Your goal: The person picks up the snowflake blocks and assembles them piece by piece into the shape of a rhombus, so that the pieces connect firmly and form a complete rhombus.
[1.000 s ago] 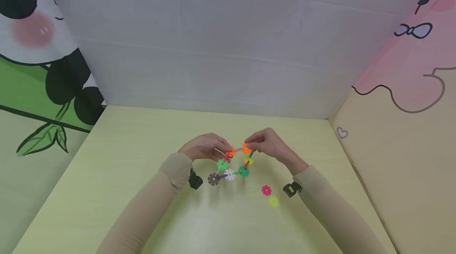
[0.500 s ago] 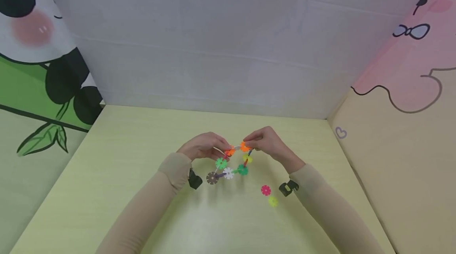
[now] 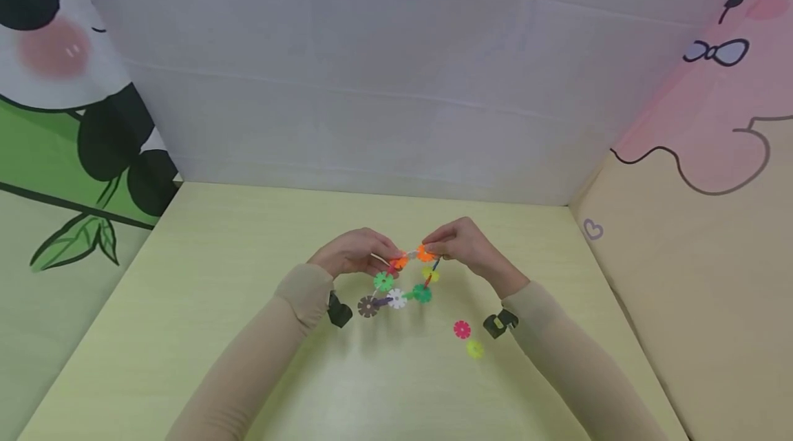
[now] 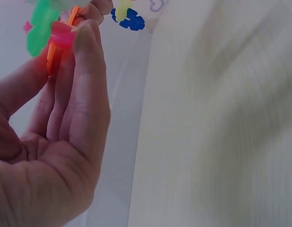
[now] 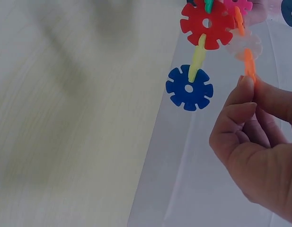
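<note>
A chain of notched plastic snowflake discs, linked edge to edge, hangs in a ring above the table between both hands. My left hand (image 3: 356, 252) pinches an orange snowflake disc (image 4: 50, 60) beside a pink one and a green disc (image 3: 383, 281). With thumb and fingertips, my right hand (image 3: 467, 248) pinches another orange snowflake disc (image 5: 250, 64), slotted into a clear disc (image 5: 247, 45). In the right wrist view, a blue disc (image 5: 189, 100) hangs below a yellow disc (image 5: 197, 59) and a red disc (image 5: 214, 35), apart from the right fingertips. Grey, white and dark green discs form the ring's near side.
A pink disc (image 3: 461, 329) and a yellow-green disc (image 3: 475, 349) lie loose on the pale wooden table (image 3: 248, 372), near the right wrist. White cloth (image 3: 372, 83) rises behind the table. Printed animal panels stand at both sides.
Both hands and the disc ring have risen very slightly in the head view. The right hand has shifted a little to the left; both grips look the same.
</note>
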### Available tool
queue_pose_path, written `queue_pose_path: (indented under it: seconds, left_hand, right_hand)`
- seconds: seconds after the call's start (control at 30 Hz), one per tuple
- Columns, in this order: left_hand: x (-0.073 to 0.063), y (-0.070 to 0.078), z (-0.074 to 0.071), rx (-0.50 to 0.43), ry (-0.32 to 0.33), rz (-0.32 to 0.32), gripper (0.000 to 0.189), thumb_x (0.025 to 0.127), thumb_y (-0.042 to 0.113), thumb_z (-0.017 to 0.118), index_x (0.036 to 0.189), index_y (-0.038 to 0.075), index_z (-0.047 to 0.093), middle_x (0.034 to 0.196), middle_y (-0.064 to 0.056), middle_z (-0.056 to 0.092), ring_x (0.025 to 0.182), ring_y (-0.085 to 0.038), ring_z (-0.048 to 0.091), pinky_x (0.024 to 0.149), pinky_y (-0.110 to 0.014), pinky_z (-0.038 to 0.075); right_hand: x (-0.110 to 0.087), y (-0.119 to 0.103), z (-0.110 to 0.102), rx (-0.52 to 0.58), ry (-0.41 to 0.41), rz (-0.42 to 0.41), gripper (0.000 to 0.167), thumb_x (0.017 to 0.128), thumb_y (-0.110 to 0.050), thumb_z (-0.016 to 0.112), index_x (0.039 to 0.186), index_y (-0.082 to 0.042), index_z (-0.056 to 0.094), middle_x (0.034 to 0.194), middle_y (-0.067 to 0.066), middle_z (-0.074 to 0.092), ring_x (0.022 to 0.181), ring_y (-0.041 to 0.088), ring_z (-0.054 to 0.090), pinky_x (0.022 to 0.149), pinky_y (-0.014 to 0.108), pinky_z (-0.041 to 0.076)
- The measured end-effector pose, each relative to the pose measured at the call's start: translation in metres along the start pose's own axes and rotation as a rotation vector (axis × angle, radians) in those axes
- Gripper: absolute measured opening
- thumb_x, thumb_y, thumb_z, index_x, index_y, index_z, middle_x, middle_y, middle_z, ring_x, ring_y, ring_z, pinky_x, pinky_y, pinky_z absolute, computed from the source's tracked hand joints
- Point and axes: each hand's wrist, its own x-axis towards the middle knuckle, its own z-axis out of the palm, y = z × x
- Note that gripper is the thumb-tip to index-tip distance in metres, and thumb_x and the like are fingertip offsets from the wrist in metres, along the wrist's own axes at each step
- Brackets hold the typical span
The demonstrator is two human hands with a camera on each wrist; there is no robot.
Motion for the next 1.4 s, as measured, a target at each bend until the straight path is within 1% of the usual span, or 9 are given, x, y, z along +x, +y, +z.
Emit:
queue_pose_path:
  seconds: [0.13, 0.27, 0.53, 0.7, 0.83, 0.97, 1.13, 1.27, 1.4]
  left_hand:
    - [-0.0009, 0.0002, 0.0006, -0.001, 0.001, 0.003, 0.016, 0.087, 0.011, 0.07, 0.094, -0.003, 0.067, 0.09, -0.017, 0.068, 0.077, -0.027, 0.068, 0.071, -0.037, 0.054]
    - [-0.0019, 0.0006, 0.0017, -0.005, 0.005, 0.008, 0.016, 0.087, 0.01, 0.07, 0.095, -0.004, 0.067, 0.09, -0.017, 0.067, 0.078, -0.028, 0.069, 0.075, -0.04, 0.054]
    - [-0.0034, 0.0005, 0.0052, 0.012, 0.022, 0.011, 0.017, 0.087, 0.011, 0.07, 0.095, -0.005, 0.067, 0.089, -0.018, 0.068, 0.076, -0.027, 0.069, 0.073, -0.039, 0.054]
    - [-0.0022, -0.0008, 0.0053, 0.0, 0.007, 0.004, 0.018, 0.087, 0.011, 0.071, 0.095, -0.004, 0.067, 0.091, -0.017, 0.068, 0.078, -0.028, 0.069, 0.073, -0.039, 0.054]
    - [-0.0018, -0.0015, 0.0049, 0.016, -0.017, -0.001, 0.02, 0.087, 0.014, 0.071, 0.095, -0.004, 0.067, 0.094, -0.017, 0.067, 0.08, -0.028, 0.069, 0.071, -0.037, 0.054]
    - [-0.001, -0.0026, 0.0046, 0.015, -0.04, -0.014, 0.021, 0.087, 0.014, 0.071, 0.097, -0.004, 0.067, 0.097, -0.017, 0.066, 0.082, -0.029, 0.068, 0.072, -0.037, 0.054]
    - [-0.0012, -0.0022, 0.0054, 0.008, -0.054, -0.03, 0.022, 0.089, 0.013, 0.069, 0.102, -0.004, 0.065, 0.099, -0.015, 0.064, 0.083, -0.03, 0.068, 0.077, -0.041, 0.053]
    - [-0.0022, -0.0005, 0.0071, 0.033, -0.067, -0.035, 0.034, 0.089, 0.017, 0.069, 0.115, -0.005, 0.061, 0.106, -0.016, 0.063, 0.078, -0.029, 0.068, 0.074, -0.04, 0.054]
    - [-0.0039, 0.0024, 0.0097, 0.07, -0.064, -0.035, 0.045, 0.09, 0.021, 0.068, 0.125, -0.004, 0.057, 0.113, -0.017, 0.062, 0.075, -0.026, 0.068, 0.071, -0.038, 0.054]
  right_hand:
    - [-0.0003, -0.0002, -0.0003, 0.007, -0.011, 0.008, 0.017, 0.085, -0.007, 0.073, 0.099, 0.002, 0.073, 0.086, 0.01, 0.07, 0.075, 0.026, 0.064, 0.074, 0.039, 0.052]
    - [-0.0005, -0.0007, 0.0001, 0.019, -0.016, 0.022, 0.017, 0.085, -0.007, 0.073, 0.099, 0.003, 0.073, 0.087, 0.011, 0.07, 0.077, 0.028, 0.063, 0.073, 0.036, 0.052]
    - [-0.001, -0.0012, 0.0017, 0.025, -0.017, 0.046, 0.016, 0.084, -0.007, 0.073, 0.098, 0.001, 0.073, 0.087, 0.009, 0.07, 0.081, 0.031, 0.063, 0.076, 0.038, 0.052]
    - [-0.0027, -0.0028, 0.0001, -0.023, -0.023, 0.017, 0.015, 0.085, -0.009, 0.073, 0.097, -0.001, 0.074, 0.085, 0.008, 0.07, 0.083, 0.034, 0.063, 0.072, 0.035, 0.051]
    - [-0.0027, -0.0016, -0.0019, -0.044, -0.034, -0.001, 0.013, 0.085, -0.01, 0.073, 0.096, -0.003, 0.074, 0.084, 0.007, 0.07, 0.085, 0.037, 0.062, 0.07, 0.034, 0.049]
    - [-0.0016, 0.0014, -0.0028, -0.067, -0.052, -0.028, 0.012, 0.087, -0.01, 0.072, 0.096, -0.004, 0.074, 0.084, 0.006, 0.07, 0.078, 0.03, 0.061, 0.068, 0.033, 0.048]
    - [-0.0006, 0.0024, -0.0027, -0.091, -0.063, -0.061, 0.013, 0.087, -0.012, 0.071, 0.097, -0.004, 0.075, 0.084, 0.005, 0.07, 0.076, 0.024, 0.061, 0.066, 0.033, 0.047]
    - [0.0005, 0.0019, -0.0025, -0.104, -0.069, -0.065, 0.013, 0.087, -0.012, 0.071, 0.098, -0.006, 0.075, 0.086, 0.004, 0.07, 0.079, 0.023, 0.064, 0.068, 0.035, 0.048]
    - [0.0006, 0.0002, -0.0018, -0.119, -0.07, -0.069, 0.012, 0.087, -0.013, 0.071, 0.097, -0.007, 0.075, 0.086, 0.003, 0.07, 0.079, 0.021, 0.065, 0.074, 0.044, 0.049]
